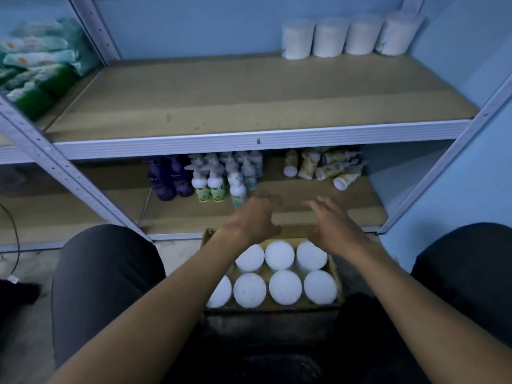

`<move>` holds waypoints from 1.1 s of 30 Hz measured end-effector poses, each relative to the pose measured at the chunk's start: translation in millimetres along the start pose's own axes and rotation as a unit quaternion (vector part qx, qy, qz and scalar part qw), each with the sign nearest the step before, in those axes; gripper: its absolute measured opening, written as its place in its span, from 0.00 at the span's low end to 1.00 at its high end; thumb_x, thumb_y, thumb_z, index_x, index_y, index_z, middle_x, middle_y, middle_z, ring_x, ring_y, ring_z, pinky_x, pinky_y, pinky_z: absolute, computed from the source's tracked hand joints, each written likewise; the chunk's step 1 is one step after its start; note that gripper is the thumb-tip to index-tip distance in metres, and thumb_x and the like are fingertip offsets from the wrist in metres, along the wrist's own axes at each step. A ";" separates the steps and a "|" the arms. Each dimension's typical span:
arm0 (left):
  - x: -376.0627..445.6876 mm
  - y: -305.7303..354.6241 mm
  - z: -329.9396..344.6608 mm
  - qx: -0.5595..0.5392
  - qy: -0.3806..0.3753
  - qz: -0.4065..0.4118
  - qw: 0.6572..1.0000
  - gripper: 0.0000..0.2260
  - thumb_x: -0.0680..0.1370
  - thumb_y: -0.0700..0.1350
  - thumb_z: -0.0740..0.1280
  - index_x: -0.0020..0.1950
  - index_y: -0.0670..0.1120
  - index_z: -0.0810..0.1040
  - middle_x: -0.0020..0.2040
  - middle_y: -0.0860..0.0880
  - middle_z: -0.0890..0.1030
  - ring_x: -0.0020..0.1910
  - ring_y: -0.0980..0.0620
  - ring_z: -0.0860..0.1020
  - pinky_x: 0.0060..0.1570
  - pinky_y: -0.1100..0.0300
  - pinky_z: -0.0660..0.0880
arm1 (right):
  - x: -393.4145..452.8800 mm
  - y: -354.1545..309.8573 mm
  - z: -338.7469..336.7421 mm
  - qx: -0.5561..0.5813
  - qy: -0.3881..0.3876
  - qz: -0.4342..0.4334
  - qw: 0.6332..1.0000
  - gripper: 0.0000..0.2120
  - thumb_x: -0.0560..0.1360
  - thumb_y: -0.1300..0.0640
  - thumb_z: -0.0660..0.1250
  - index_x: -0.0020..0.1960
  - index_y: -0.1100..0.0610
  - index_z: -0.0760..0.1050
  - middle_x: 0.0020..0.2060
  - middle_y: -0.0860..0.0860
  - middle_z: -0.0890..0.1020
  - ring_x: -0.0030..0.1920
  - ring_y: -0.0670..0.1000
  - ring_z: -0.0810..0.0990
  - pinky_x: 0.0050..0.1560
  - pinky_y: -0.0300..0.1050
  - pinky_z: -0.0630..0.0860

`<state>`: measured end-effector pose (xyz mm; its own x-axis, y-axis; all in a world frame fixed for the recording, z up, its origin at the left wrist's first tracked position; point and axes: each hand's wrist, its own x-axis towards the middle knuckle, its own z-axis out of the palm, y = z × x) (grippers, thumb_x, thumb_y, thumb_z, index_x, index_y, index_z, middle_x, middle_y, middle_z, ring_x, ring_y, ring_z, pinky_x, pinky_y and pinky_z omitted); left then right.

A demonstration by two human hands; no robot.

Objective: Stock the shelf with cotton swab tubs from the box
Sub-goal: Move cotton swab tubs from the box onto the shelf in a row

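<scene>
Head view looks down past the person's knees at a cardboard box [333, 268] on the floor, set just in front of the bottom shelf's front edge. Seven white-lidded cotton swab tubs [279, 254] show in it, three along the far row and four along the near one, the leftmost partly hidden by the left forearm. Both hands hover over the box's far edge: the left hand [253, 220] has its fingers loosely spread and slightly curved, holding nothing, and the right hand [331, 220] is spread much the same, also empty, though both are blurred. Four tubs already stand in a row [347, 36] at the back right corner of the middle shelf [249, 92], whose board is otherwise bare toward its front edge. On the bottom shelf, pump bottles [210, 181] stand left of centre and some small tubes [324, 167] lie tipped toward the right. I'd say the next grab is the risk: the tubs sit tight together, so fingers pushed between lids could drag a neighbour up or tip it over. Lifting two at once to that far corner looks a long reach, and a smooth tub could slip, or knock the standing row. A hand swinging low might also clip the pump bottles near the bottom shelf's front edge.
</scene>
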<state>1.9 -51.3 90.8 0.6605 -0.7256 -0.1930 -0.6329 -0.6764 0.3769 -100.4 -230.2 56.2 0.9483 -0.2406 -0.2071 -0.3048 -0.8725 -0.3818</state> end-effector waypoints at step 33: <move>8.7 -26.0 267.9 0.047 -0.041 -0.074 0.995 0.39 0.68 0.67 0.71 0.74 0.50 0.66 0.70 0.43 0.63 0.57 0.43 0.77 0.51 0.52 0.79 | -16.6 76.9 185.1 -0.050 -0.086 0.123 0.987 0.37 0.68 0.44 0.74 0.72 0.44 0.60 0.66 0.57 0.70 0.68 0.60 0.67 0.61 0.58 0.74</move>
<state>-84.1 -73.9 -163.4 0.7169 -0.6218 -0.3153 -0.5677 -0.7832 0.2538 -156.1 -214.6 -136.5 0.8151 -0.3822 -0.4353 -0.5053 -0.8366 -0.2116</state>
